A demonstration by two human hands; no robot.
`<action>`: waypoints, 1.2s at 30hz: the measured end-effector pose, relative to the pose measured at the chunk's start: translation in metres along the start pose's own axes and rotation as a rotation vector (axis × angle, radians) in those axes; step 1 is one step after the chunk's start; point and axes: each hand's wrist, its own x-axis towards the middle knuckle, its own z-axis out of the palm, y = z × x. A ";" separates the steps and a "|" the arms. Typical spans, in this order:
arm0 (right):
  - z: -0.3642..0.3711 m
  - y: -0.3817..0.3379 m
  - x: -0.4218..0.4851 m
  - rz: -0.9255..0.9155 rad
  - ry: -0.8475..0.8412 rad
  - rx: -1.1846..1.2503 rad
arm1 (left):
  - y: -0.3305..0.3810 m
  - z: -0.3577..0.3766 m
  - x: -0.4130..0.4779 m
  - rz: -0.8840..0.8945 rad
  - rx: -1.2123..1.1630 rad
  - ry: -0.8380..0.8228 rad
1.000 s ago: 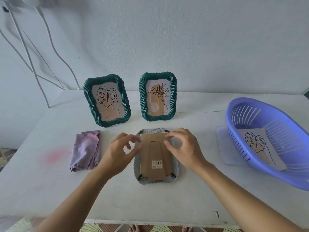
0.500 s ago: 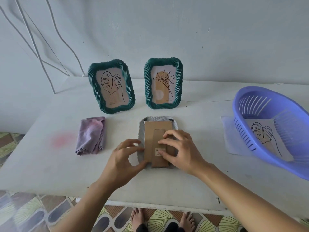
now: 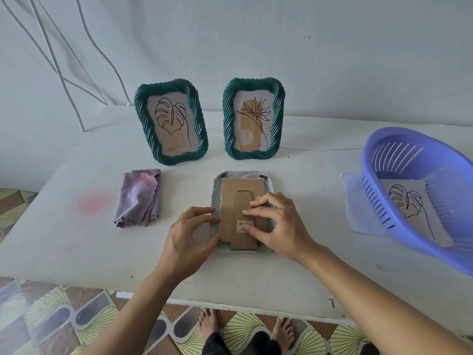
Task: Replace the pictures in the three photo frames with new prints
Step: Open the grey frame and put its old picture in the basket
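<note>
Cardboard backing [image 3: 231, 201] lies under the right hand [image 3: 281, 226]; its fingers press flat on it, uncurled. Left hand [image 3: 186, 239] thumb and forefinger curl in, pinching the backing's left edge.

White table [image 3: 76, 242] against pale wall [image 3: 307, 47]; patterned tile floor [image 3: 51, 316] below; soft daylight.
</note>
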 end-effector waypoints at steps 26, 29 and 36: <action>-0.028 0.004 -0.004 0.191 -0.318 0.365 | 0.012 0.007 0.029 0.266 0.353 -0.137; -0.026 0.003 -0.003 0.218 -0.321 0.384 | 0.012 0.007 0.029 0.263 0.353 -0.135; -0.039 0.007 0.003 0.211 -0.453 0.431 | 0.011 0.007 0.030 0.270 0.327 -0.134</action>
